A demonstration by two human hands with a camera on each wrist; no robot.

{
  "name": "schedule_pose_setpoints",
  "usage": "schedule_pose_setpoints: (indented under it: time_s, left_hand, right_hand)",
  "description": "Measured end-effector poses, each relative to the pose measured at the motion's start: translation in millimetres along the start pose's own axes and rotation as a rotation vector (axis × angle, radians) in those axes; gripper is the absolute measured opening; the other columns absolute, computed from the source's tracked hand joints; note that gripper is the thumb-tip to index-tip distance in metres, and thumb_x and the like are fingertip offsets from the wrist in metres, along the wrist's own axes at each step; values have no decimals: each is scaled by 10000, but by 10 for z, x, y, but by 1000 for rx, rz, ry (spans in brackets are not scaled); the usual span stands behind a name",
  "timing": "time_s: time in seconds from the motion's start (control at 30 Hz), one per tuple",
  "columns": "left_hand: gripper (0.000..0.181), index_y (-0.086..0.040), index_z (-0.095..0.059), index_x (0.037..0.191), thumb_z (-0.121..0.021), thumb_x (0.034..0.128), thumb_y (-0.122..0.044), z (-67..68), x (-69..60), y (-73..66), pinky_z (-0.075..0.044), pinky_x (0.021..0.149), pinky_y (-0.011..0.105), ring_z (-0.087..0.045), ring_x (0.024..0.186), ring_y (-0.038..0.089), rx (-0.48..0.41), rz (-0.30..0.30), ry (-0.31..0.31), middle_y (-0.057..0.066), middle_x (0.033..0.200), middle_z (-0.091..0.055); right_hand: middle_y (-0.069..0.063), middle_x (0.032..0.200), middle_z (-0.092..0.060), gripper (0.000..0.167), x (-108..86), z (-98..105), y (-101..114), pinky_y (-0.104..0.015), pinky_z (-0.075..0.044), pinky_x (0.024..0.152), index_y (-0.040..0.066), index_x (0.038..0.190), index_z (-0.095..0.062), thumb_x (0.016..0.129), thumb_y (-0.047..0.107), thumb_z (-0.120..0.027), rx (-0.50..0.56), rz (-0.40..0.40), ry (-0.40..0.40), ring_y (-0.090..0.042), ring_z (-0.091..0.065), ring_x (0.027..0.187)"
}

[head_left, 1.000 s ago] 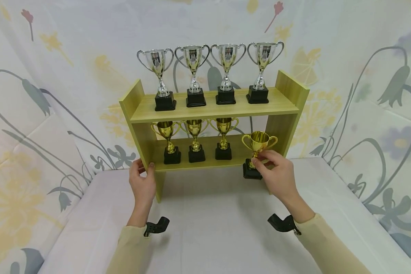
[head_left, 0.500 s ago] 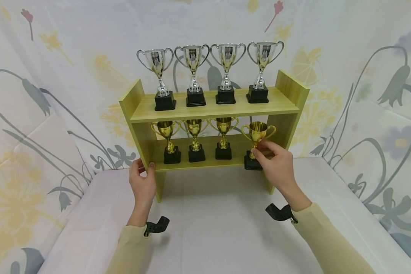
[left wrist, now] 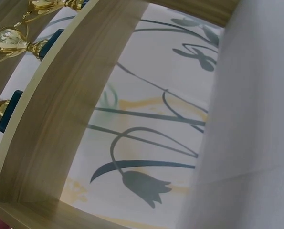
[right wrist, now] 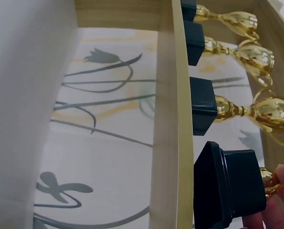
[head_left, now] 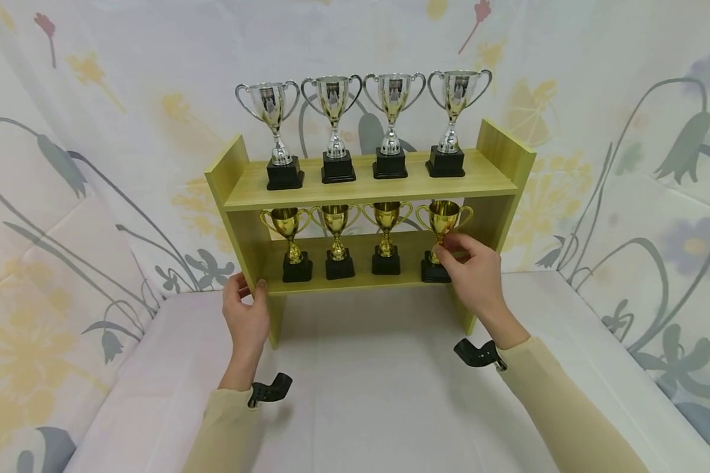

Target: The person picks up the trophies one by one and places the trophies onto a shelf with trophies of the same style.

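My right hand [head_left: 476,274] pinches the thin stem of a gold two-handled trophy cup [head_left: 443,215] between thumb and fingers. That cup is upright at the right end of the lower shelf, its black base [right wrist: 242,181] by the front edge. Whether the base touches the board, I cannot tell. Three more gold trophies [head_left: 337,223] stand in a row to its left. At the lower left side panel of the wooden shelf unit [head_left: 367,194], my left hand [head_left: 247,322] grips the panel edge, thumb in front; its other fingers are partly hidden behind the panel.
Several silver trophies [head_left: 392,95] on black bases line the top board. The shelf unit stands on a white-covered table [head_left: 367,394], before a flower-printed cloth backdrop [head_left: 154,52]. Right of the held cup is the unit's right side panel [head_left: 490,223].
My right hand has carried the gold trophy up and back, from in front of the lower shelf to level with the row. The left hand keeps its place on the panel.
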State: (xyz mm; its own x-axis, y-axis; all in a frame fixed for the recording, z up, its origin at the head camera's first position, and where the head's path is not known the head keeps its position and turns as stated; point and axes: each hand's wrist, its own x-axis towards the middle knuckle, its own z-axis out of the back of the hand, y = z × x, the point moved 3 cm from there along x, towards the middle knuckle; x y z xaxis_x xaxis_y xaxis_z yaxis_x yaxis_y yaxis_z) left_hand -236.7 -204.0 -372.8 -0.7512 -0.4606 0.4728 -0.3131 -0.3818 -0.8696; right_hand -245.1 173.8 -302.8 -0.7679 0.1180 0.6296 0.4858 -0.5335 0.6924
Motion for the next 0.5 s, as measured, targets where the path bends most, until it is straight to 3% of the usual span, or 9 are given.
schedule_pose_setpoints:
  time_s: [0.2, 0.5]
  left_hand:
    - [267, 33, -588, 1203, -582, 961, -81, 2, 14, -7, -414, 815, 399, -523, 1000, 308, -11, -29, -9, 193, 1113, -540]
    - [271, 32, -584, 1211, -580, 969, -88, -3, -5, 17, -415, 810, 388, -518, 997, 298, -5, -15, -7, 193, 1118, -535]
  right_hand:
    - [-127, 1011, -733, 216, 73, -29, -6, -153, -469, 664, -6, 1073, -740, 922, 140, -692, 11, -4, 6, -223, -656, 783]
    - [-138, 1038, -733, 245, 94, -46, -52, -141, -460, 642, -9, 1101, -738, 918, 149, -694, 5, -43, 0, -248, -671, 793]
